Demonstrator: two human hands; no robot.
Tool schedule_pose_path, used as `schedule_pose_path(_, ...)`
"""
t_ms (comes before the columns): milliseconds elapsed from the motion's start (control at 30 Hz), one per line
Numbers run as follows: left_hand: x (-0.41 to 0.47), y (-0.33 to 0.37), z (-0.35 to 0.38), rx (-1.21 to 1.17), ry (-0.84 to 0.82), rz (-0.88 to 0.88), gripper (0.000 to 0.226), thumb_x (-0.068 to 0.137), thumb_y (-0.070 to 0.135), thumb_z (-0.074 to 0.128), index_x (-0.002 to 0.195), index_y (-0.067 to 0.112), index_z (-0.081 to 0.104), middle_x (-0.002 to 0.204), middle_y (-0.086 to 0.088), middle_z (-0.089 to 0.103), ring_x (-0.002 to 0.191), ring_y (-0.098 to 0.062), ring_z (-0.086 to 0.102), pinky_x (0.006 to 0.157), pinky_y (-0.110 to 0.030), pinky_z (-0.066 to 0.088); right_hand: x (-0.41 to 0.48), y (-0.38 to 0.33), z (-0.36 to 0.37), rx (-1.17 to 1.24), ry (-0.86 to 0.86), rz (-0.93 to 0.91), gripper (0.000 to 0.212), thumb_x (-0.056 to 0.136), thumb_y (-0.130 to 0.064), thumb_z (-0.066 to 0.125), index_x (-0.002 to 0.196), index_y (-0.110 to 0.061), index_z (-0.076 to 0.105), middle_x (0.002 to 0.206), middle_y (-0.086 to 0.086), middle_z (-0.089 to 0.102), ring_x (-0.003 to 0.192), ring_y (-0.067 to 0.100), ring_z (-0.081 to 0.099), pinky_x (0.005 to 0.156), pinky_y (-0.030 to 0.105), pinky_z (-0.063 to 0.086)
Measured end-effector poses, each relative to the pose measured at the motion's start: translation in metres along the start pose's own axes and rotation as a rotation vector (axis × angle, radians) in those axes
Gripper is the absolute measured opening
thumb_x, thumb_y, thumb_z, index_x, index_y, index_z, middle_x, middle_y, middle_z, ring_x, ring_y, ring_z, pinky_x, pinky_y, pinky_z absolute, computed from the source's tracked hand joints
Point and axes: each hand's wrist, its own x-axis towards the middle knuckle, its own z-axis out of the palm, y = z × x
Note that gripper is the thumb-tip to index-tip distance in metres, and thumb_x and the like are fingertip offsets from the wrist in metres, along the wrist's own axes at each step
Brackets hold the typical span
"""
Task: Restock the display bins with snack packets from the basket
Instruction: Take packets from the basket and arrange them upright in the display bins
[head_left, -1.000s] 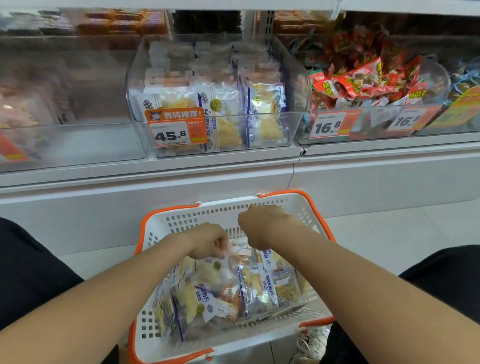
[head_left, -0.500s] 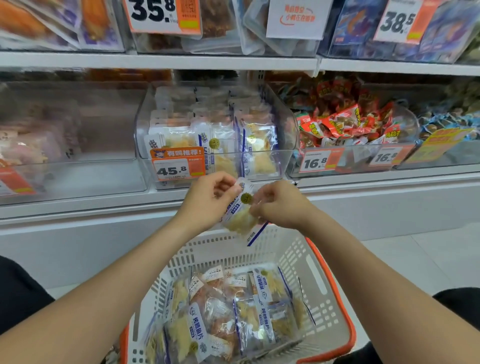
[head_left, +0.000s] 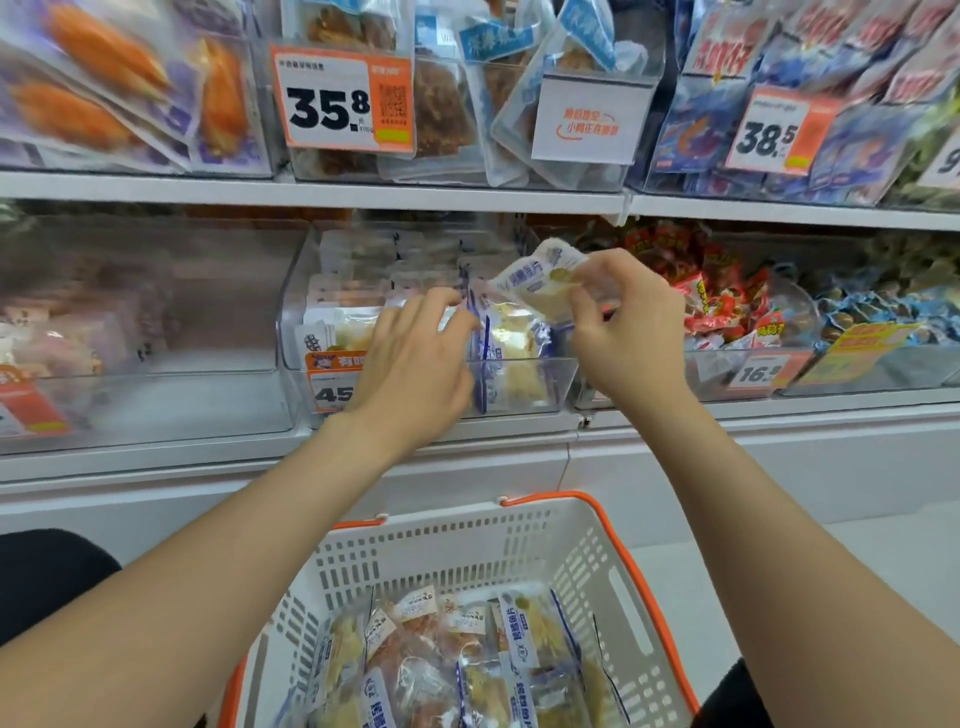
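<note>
The orange price tag (head_left: 332, 382) at mid-frame is half covered by the left hand (head_left: 415, 358), so only "45" can be read. The basket (head_left: 613, 582) is cut off by the bottom edge. The carrot-coloured packets (head_left: 104, 78) at upper left are blurred, their print unreadable.

Bright even light, motion blur, bowed edges

Orange price tag (head_left: 347, 98) reads 35.8, another price tag (head_left: 769, 136) 38.5, a lower tag (head_left: 759, 372) 16.
</note>
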Motion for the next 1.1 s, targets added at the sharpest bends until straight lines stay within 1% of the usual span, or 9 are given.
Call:
schedule_pose_path(133,0.017,-0.003,-0.001,0.043,-0.059,-0.027,0.043,0.092,0.016,0.06,0.135,0.012,0.055,0.14,-0.008,0.049,0.123,-0.031,0.053,0.104,-0.047,0.041,0.015,0.008,0.01,-0.184,-0.217,-0.042,0.025,0.091,-0.007,0.064,0.113,-0.019,0.068,0.105,0.0,0.076,0.094,0.026,0.069,0.08,0.043,0.059)
schedule_pose_path(267,0.042,-0.009,-0.004,0.11,-0.169,-0.042,0.048,0.094,0.026,0.071,0.138,0.018,0.051,0.141,-0.003,0.052,0.128,-0.028,0.053,0.103,-0.046,0.041,0.03,0.003,0.023,-0.302,-0.374,-0.061,0.039,0.086,-0.005,0.061,0.121,-0.021,0.066,0.107,0.006,0.074,0.099,0.033,0.065,0.083,0.047,0.057)
schedule_pose_path(400,0.059,-0.017,-0.005,0.212,-0.273,-0.075,0.059,0.088,0.049,0.078,0.132,0.018,0.052,0.13,-0.003,0.063,0.12,-0.029,0.059,0.1,-0.047,0.043,0.048,0.004,0.036,-0.388,-0.639,0.037,0.042,0.082,-0.002,0.058,0.114,-0.026,0.07,0.096,0.003,0.073,0.093,0.026,0.063,0.081,0.037,0.056)
schedule_pose_path(533,0.068,-0.018,0.003,0.311,-0.337,-0.065,0.056,0.089,0.053,0.076,0.125,0.017,0.053,0.119,-0.006,0.068,0.11,-0.03,0.065,0.094,-0.044,0.045,0.055,0.011,0.055,-0.537,-0.841,0.028,0.051,0.081,-0.01,0.059,0.129,-0.026,0.063,0.112,0.011,0.067,0.103,0.034,0.062,0.091,0.046,0.056)
schedule_pose_path(633,0.075,-0.021,0.008,0.289,-0.367,-0.083,0.044,0.086,0.041,0.083,0.115,0.021,0.056,0.113,-0.004,0.068,0.104,-0.029,0.065,0.091,-0.044,0.046,0.057,0.014,0.073,-0.61,-0.852,-0.023,0.05,0.078,-0.005,0.061,0.125,-0.021,0.062,0.108,0.01,0.063,0.102,0.037,0.058,0.086,0.047,0.054)
schedule_pose_path(767,0.081,-0.027,0.008,0.257,-0.42,-0.115,0.054,0.081,0.02,0.083,0.126,0.02,0.054,0.119,-0.006,0.06,0.109,-0.03,0.061,0.092,-0.047,0.047,0.067,0.023,0.09,-0.608,-0.847,-0.039,0.052,0.072,-0.019,0.075,0.121,-0.028,0.063,0.105,0.006,0.063,0.089,0.032,0.062,0.079,0.045,0.06)
schedule_pose_path(867,0.084,-0.028,0.01,0.291,-0.453,-0.136,0.054,0.081,0.02,0.082,0.127,0.017,0.052,0.125,-0.008,0.056,0.118,-0.032,0.056,0.098,-0.049,0.045,0.071,0.021,0.091,-0.656,-0.904,-0.012,0.048,0.071,-0.023,0.088,0.107,-0.022,0.057,0.106,0.006,0.058,0.094,0.034,0.062,0.081,0.045,0.059)
schedule_pose_path(933,0.085,-0.029,0.011,0.308,-0.47,-0.14,0.05,0.084,0.02,0.079,0.126,0.016,0.053,0.128,-0.01,0.055,0.122,-0.032,0.053,0.101,-0.05,0.044,0.072,0.024,0.094,-0.694,-0.918,-0.034,0.036,0.08,-0.017,0.08,0.098,-0.024,0.049,0.104,0.004,0.054,0.091,0.033,0.059,0.078,0.043,0.054)
schedule_pose_path(1100,0.088,-0.033,0.009,0.308,-0.512,-0.171,0.062,0.081,0.03,0.085,0.131,0.017,0.049,0.135,-0.011,0.053,0.127,-0.035,0.049,0.103,-0.051,0.042,0.075,0.021,0.097,-0.779,-0.817,-0.143,0.037,0.083,-0.026,0.08,0.113,-0.021,0.058,0.107,0.003,0.06,0.1,0.032,0.062,0.082,0.039,0.045)
